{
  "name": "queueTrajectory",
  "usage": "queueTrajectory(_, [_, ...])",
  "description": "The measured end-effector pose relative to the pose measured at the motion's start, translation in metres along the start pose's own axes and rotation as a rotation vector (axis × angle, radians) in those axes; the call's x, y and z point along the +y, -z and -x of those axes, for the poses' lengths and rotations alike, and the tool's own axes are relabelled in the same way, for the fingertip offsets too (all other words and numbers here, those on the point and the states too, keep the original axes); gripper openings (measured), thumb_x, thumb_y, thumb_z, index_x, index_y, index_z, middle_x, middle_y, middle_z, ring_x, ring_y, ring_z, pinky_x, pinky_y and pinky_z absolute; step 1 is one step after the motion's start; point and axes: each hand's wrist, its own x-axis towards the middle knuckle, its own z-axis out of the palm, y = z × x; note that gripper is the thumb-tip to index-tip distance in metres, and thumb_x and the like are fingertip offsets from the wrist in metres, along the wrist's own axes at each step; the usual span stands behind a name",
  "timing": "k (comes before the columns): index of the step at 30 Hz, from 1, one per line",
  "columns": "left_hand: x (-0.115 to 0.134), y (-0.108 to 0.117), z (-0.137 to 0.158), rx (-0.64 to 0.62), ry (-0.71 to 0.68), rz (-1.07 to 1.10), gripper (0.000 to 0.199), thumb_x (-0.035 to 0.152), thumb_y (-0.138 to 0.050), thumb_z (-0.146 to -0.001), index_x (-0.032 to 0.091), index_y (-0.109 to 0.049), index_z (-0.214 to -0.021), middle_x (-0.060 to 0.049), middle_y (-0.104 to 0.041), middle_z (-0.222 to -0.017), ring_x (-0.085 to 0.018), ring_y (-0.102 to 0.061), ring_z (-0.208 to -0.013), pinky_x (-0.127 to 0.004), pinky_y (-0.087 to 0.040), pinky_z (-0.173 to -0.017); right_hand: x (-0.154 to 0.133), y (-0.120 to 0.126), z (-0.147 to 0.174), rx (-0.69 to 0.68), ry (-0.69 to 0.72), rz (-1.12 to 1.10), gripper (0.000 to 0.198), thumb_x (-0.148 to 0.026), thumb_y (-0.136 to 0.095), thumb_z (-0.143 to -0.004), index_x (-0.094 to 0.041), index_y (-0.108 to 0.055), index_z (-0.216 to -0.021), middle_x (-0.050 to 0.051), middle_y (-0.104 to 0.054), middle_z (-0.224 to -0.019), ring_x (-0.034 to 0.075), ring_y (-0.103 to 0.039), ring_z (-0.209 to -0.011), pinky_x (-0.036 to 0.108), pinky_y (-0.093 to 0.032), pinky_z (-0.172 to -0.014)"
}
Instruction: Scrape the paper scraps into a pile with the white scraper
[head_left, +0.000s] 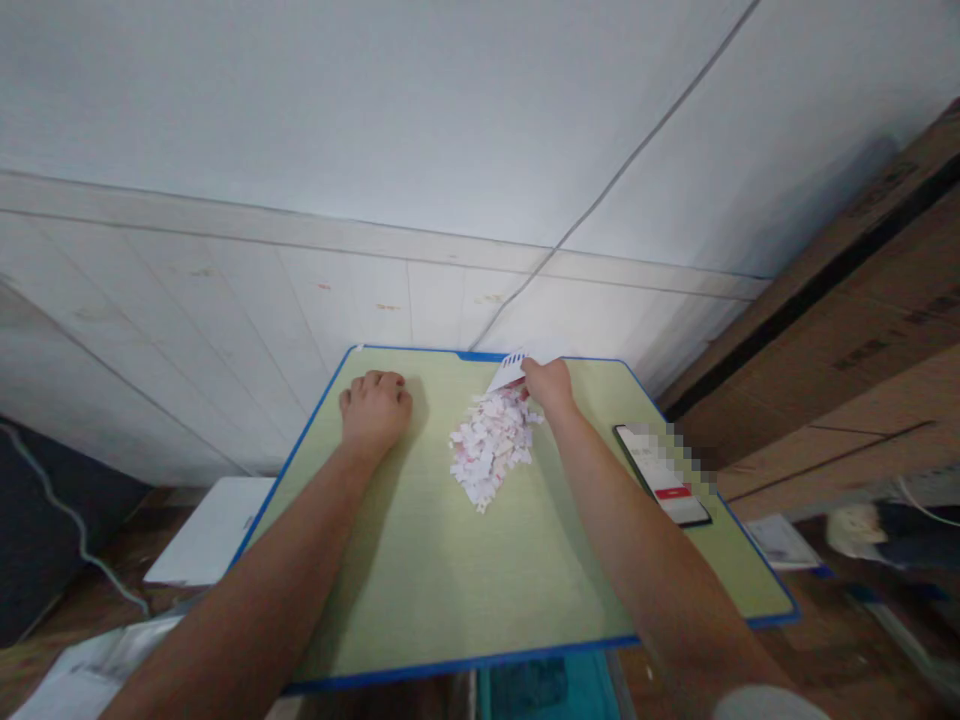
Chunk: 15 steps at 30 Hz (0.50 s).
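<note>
I can't read a word here: print on the cardboard boxes and the screen near the tabletop's right edge is too unclear.

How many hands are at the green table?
2: the left hand on the table, toward its left edge; the right hand holding a white sheet by the small pieces. None seem hidden.

Muted light casts shadow beside the left hand; frame edges stretch.
</note>
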Motion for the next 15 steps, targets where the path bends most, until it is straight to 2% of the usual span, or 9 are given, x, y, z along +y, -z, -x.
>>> queueTrajectory(4, [0.005,0.002,0.004,-0.003,0.001,0.018,0.052,0.028,-0.052,-0.119,0.018,-0.086,-0.157,-0.026,-0.075,-0.174,-0.046,-0.066,-0.165,-0.064,-0.051,-0.137,0.007,0.019,0.016,0.048,-0.012,0.025,0.023,-0.015,-0.069,-0.092,-0.026,-0.074,-0.073,0.001,-0.072,-0.055,0.021,-0.067,-0.045,0.029,-0.05,-0.049])
queueTrajectory(7, [0.006,0.003,0.005,0.004,-0.003,0.034,0.049,0.028,-0.055,-0.119,0.02,-0.087,-0.155,-0.024,-0.077,-0.172,-0.045,-0.067,-0.165,-0.062,-0.051,-0.137,0.004,0.022,0.031,0.043,0.013,-0.002,0.021,-0.018,-0.066,-0.093,-0.027,-0.074,-0.076,0.002,-0.074,-0.057,0.023,-0.069,-0.046,0.03,-0.051,-0.047])
queueTrajectory(10, [0.006,0.002,0.005,0.015,-0.004,0.049,0.048,0.029,-0.055,-0.119,0.021,-0.087,-0.154,-0.024,-0.077,-0.172,-0.045,-0.066,-0.165,-0.061,-0.05,-0.137,0.001,0.008,0.059,-0.054,0.084,-0.037,0.016,-0.023,-0.067,-0.093,-0.026,-0.076,-0.081,0.003,-0.08,-0.066,0.024,-0.074,-0.05,0.031,-0.057,-0.051])
queueTrajectory(13, [0.005,0.001,0.006,-0.001,-0.009,0.051,0.049,0.028,-0.055,-0.118,0.019,-0.087,-0.155,-0.025,-0.076,-0.172,-0.045,-0.066,-0.165,-0.062,-0.049,-0.138,0.003,-0.009,0.095,-0.205,0.146,-0.041,0.014,-0.026,-0.073,-0.091,-0.027,-0.075,-0.077,0.002,-0.08,-0.065,0.024,-0.072,-0.049,0.033,-0.058,-0.053])
queueTrajectory(15, [0.005,0.001,0.007,-0.007,-0.013,0.053,0.05,0.028,-0.055,-0.118,0.018,-0.087,-0.154,-0.025,-0.077,-0.171,-0.045,-0.066,-0.164,-0.062,-0.048,-0.139,0.007,-0.01,0.113,-0.247,0.172,-0.035,0.012,-0.026,-0.077,-0.087,-0.028,-0.076,-0.076,0.004,-0.083,-0.068,0.027,-0.08,-0.06,0.034,-0.062,-0.059])
